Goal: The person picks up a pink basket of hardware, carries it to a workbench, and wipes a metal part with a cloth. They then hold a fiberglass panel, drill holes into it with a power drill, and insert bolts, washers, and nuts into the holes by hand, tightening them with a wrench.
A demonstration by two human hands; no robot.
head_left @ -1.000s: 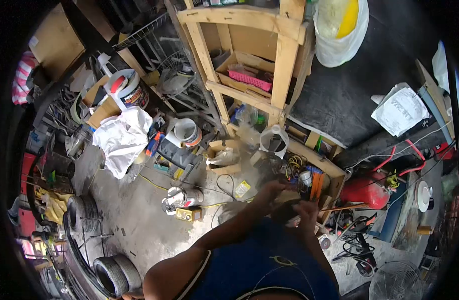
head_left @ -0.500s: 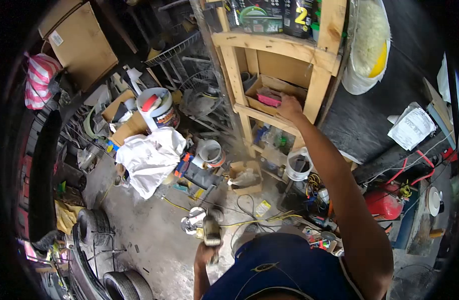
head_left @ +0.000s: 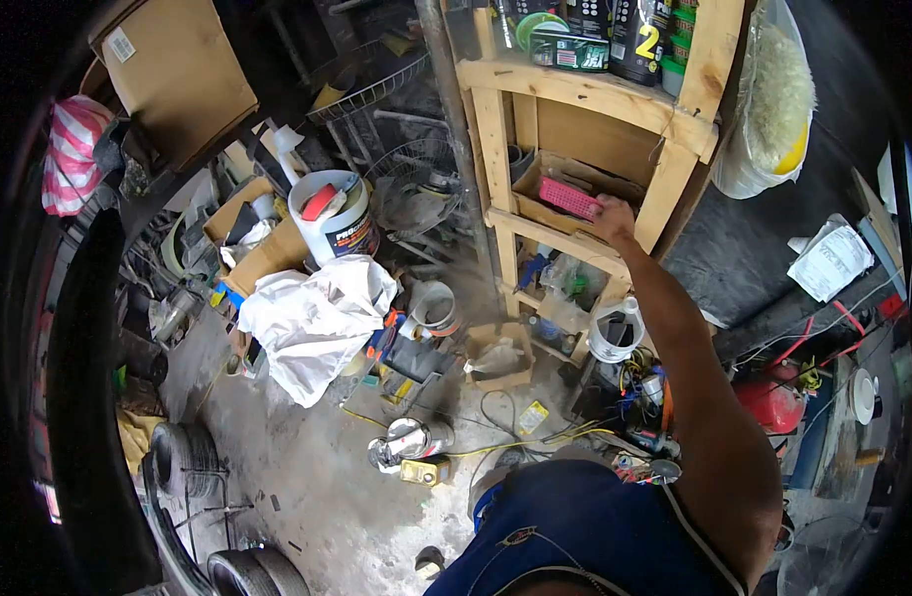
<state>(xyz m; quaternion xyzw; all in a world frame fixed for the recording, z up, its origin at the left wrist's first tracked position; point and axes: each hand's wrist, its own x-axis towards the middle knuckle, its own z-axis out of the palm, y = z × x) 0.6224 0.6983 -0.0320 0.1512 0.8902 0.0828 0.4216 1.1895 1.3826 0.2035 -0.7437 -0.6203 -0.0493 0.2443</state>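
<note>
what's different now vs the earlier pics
The right hand has moved from low beside the left, over the floor clutter, up to the pink perforated plastic basket in the wooden shelf frame; its fingers are at the basket's right end. The left hand, last seen low with a dark object, is out of view. The crumpled white sheet and square gold tin stayed put.

Bright pink basket [head_left: 568, 198]; above it, a black bottle [head_left: 635, 42] with a yellow 2; far left of it, a bag [head_left: 71, 159] striped pink and white; below right, a tank [head_left: 771, 402], apparently red
</note>
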